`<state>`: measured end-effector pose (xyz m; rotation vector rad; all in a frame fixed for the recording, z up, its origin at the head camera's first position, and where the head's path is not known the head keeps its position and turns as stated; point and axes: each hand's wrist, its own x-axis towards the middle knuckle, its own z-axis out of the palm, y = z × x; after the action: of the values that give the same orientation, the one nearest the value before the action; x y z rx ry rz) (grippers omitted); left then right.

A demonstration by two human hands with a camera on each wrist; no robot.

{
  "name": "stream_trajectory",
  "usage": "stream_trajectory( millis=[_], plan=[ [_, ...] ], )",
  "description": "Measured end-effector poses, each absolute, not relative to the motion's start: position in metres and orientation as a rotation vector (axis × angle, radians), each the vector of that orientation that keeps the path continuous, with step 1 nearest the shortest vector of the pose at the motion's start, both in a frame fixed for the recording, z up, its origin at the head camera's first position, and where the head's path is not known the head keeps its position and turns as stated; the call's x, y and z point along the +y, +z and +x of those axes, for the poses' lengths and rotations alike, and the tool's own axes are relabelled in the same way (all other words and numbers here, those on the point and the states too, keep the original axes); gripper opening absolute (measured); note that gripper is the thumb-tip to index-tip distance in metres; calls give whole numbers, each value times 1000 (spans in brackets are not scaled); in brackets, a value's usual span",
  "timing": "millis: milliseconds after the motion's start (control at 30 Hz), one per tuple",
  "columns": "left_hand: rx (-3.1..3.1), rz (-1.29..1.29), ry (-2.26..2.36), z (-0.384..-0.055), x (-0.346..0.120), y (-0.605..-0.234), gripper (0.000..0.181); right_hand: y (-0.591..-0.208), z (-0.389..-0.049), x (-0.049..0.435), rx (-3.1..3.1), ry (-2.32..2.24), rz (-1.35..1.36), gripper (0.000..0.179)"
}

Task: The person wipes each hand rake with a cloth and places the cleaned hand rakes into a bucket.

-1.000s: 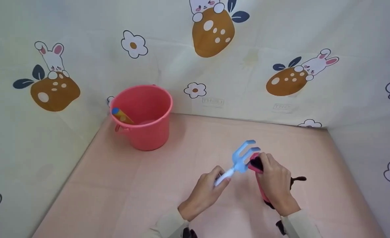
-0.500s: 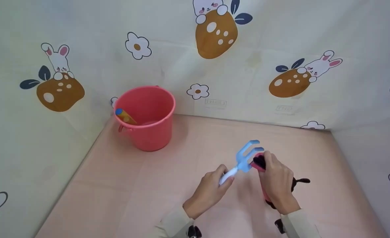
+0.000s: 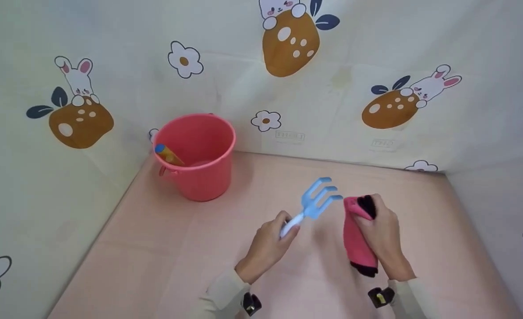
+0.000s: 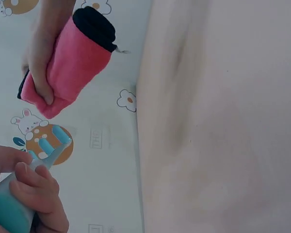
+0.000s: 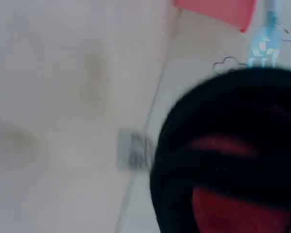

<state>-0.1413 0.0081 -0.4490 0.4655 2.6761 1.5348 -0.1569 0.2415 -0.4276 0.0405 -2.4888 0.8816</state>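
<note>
My left hand (image 3: 268,241) grips the pale handle of a light blue three-pronged hand rake (image 3: 311,204), its prongs raised above the table. To the right, my right hand (image 3: 386,232) holds a folded pink cloth with black edging (image 3: 358,243), thumb and fingers pinching its upper end. The rake and cloth look apart, with a small gap between them. In the left wrist view the cloth (image 4: 80,60) hangs from the right hand, and fingers wrap the rake's handle (image 4: 9,206). Dark, blurred cloth edging (image 5: 184,111) fills much of the right wrist view, the rake (image 5: 266,41) beyond.
A red bucket (image 3: 206,184) stands at the back left of the pinkish table surface (image 3: 164,248), against the patterned wall covering (image 3: 226,88). Inside it leans a yellow object with a blue end (image 3: 168,155).
The rake has moved left, away from the cloth it overlapped. My right hand has shifted slightly right and turned, so more of the pink cloth shows. Both grips stay.
</note>
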Motion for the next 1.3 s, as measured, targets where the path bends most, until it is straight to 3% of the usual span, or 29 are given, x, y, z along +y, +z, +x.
stream_trajectory(
  millis=[133,267,600,1300],
  plan=[
    [2662,450,1560,-141,8,-449,20,-427,-153,227,-2574,1183,132,24],
    [2653,446,1558,-139,11,-448,21,-427,-149,213,-2607,1191,222,22],
    [2715,572,1531,-140,12,-450,17,-425,-148,203,-2612,1015,315,18],
    [2714,659,1535,-136,12,-460,12,-427,-145,186,-2662,542,344,34]
  ],
)
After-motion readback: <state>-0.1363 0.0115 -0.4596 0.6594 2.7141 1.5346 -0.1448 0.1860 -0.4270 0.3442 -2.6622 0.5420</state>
